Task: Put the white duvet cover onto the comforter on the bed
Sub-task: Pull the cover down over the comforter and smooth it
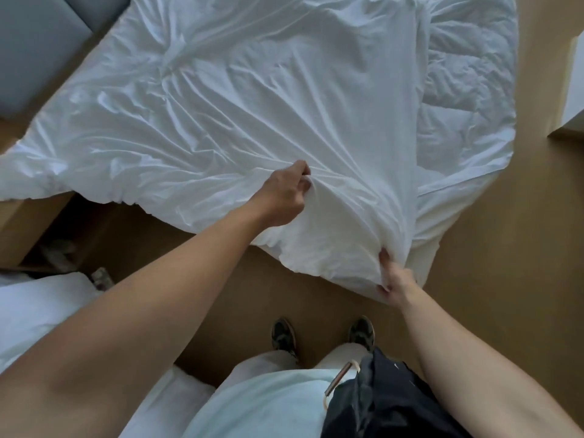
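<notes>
A white duvet cover (237, 105) is seen spread, heavily wrinkled, across the bed, filling the centre and upper left of the frame. The quilted comforter (467, 74) is exposed at the upper right, just beside the cover's right edge. A fold of the cover is pinched between the curled fingers and thumb of the left hand (284, 191) near the frame's centre. The cover's near corner, which hangs over the bed's edge, is gripped by the right hand (395, 279) at the lower centre right. Both arms are extended from the bottom of the frame. A tan floor (505, 279) is shown around the bed, and two dark shoes (283, 335) are planted on it at the lower centre. Grey padded panels (38, 42) are visible at the upper left.
</notes>
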Available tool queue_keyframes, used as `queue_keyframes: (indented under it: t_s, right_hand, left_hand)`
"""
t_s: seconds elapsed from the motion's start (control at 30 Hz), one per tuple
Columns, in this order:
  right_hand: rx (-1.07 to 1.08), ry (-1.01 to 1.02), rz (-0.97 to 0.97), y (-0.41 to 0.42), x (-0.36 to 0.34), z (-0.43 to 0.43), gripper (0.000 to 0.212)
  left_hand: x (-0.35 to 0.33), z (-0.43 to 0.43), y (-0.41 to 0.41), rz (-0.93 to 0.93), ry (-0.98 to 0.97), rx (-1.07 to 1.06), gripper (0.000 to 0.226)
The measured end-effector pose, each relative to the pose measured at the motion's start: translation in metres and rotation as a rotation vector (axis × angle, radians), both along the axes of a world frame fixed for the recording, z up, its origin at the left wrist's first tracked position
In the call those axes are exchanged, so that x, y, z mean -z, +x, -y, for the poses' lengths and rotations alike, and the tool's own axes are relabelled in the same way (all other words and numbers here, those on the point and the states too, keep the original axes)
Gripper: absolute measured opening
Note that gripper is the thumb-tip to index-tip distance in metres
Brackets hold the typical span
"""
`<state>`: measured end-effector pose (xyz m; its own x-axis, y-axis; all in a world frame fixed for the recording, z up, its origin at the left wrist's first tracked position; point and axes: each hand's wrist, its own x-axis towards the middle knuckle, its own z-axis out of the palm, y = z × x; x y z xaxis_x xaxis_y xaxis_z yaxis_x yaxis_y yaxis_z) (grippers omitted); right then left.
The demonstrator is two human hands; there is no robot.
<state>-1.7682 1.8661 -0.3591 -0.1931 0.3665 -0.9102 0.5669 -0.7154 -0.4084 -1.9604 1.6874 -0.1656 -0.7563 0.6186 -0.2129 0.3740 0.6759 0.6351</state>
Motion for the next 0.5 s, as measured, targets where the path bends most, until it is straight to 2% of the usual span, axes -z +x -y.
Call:
queue_keyframes:
  t_s: [0.03,0.1,0.13,0.17,0.2,0.23,0.27,0.3,0.33,0.4,0.5]
  right_hand:
    - [-0.05,0.096,0.071,-0.008,-0.008,0.008,0.097]
    - [-0.075,0.451,0.128,-0.026,-0.034,0.018,0.083]
    - [-0.085,0.681,0.02,-0.033,-0.049,0.022,0.079]
    - [-0.166,0.864,-0.18,-0.041,-0.069,0.027,0.08]
    - [-0.354,0.958,-0.38,-0.051,-0.09,0.033,0.085]
    - [-0.624,1.011,-0.481,-0.062,-0.108,0.041,0.093]
    - [-0.891,1.058,-0.47,-0.075,-0.121,0.048,0.098]
    - [-1.071,1.115,-0.39,-0.087,-0.131,0.055,0.095]
    - [-1.142,1.164,-0.303,-0.098,-0.139,0.059,0.081]
    - [-1.164,1.26,-0.201,-0.11,-0.147,0.063,0.041]
    - [-1.161,1.353,-0.128,-0.11,-0.157,0.054,0.016]
  left_hand:
    - [-0.002,-0.001,-0.003,0.0,0.001,0.029,0.008]
    - [-0.007,-0.003,-0.011,0.022,-0.016,0.105,0.007]
    - [-0.008,-0.003,-0.014,0.043,-0.033,0.147,0.007]
    - [-0.009,-0.003,-0.017,0.06,-0.046,0.187,0.006]
    - [-0.011,-0.003,-0.019,0.073,-0.052,0.221,0.007]
    - [-0.012,-0.004,-0.021,0.082,-0.046,0.249,0.007]
    - [-0.014,-0.004,-0.022,0.088,-0.036,0.277,0.007]
    - [-0.015,-0.004,-0.023,0.087,-0.035,0.315,0.008]
    - [-0.017,-0.004,-0.023,0.081,-0.045,0.355,0.009]
    - [-0.016,0.0,-0.027,0.073,-0.032,0.404,0.009]
    - [-0.009,0.013,-0.036,0.067,0.145,0.376,0.008]
